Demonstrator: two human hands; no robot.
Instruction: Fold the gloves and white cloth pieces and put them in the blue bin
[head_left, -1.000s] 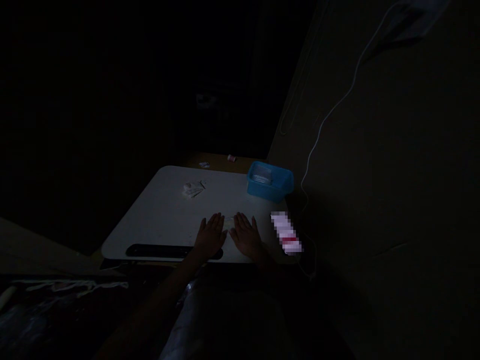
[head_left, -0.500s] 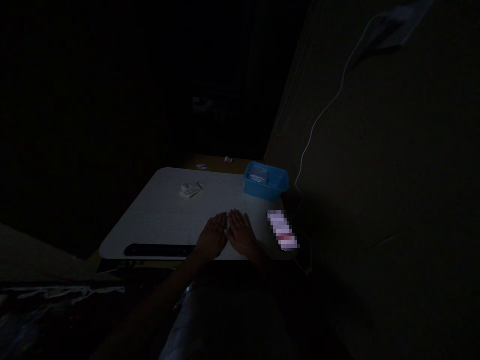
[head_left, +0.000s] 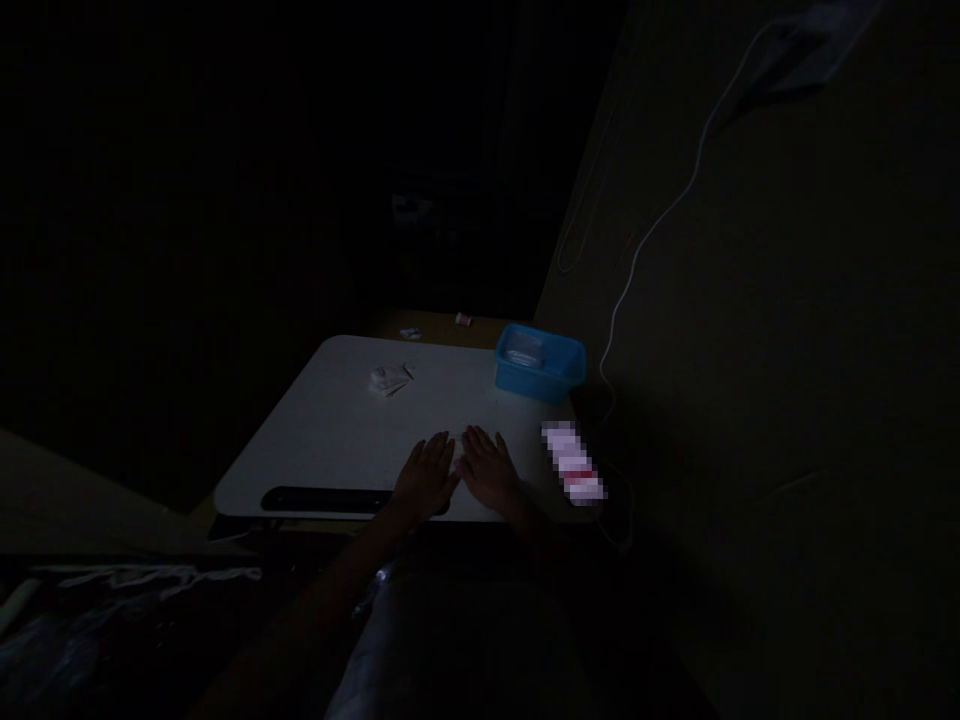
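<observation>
My left hand [head_left: 426, 478] and my right hand [head_left: 488, 470] lie palm down, side by side, near the front edge of a white table [head_left: 315, 430]. Both sets of fingers are stretched out. Between the hands a small pale, see-through piece [head_left: 457, 450] shows faintly; the dim light hides what it is, and I cannot tell whether the palms press on it. Farther back on the tabletop lies a crumpled whitish bundle [head_left: 390, 379]. Beyond my right hand, a blue plastic basket [head_left: 534, 381] holds a clear plastic packet [head_left: 523, 350].
A lit phone [head_left: 574, 463], its screen blurred out, lies at the table's right edge. A white cable [head_left: 660, 215] hangs along the wall. Behind the table are a small pink-and-white item [head_left: 463, 320] and a white scrap [head_left: 410, 333]. A dark slot [head_left: 322, 499] runs along the front edge.
My hands have spread slightly apart at the fingertips, and the pale piece between them shows more. The whole view has shifted a little; the other things keep their places.
</observation>
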